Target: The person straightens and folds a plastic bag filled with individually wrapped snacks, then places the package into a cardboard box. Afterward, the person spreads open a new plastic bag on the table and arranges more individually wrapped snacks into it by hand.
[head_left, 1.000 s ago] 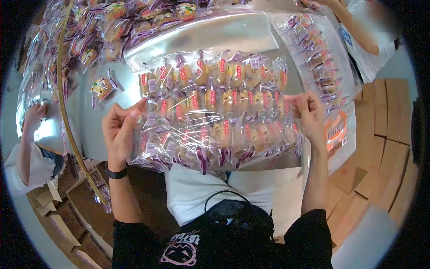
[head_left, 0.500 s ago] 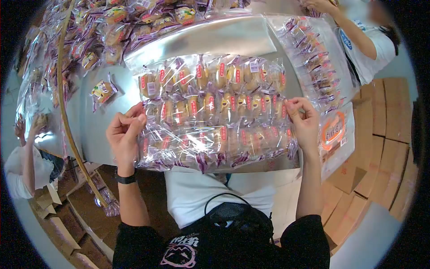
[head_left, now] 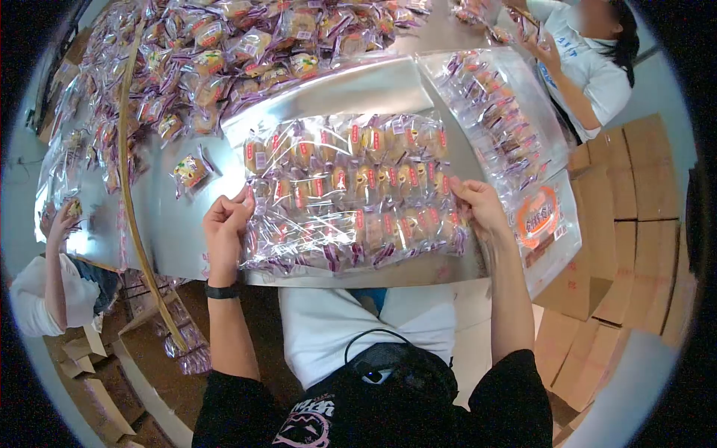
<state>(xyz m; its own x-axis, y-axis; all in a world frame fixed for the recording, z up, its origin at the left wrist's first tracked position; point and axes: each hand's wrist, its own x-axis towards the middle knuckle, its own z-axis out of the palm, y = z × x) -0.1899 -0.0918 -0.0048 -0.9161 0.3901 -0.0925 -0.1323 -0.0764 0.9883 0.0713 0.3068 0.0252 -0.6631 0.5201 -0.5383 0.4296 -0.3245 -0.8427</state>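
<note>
- I have a clear, glossy, rectangular plastic bag spread out flat over the shiny grey metal surface, its long lower side near the edge closest to me.
- Inside, golden-brown cakes in clear wrappers with purple ends and red labels sit in three crosswise rows.
- My left fingers pinch its left side, my right fingers its right.
</note>
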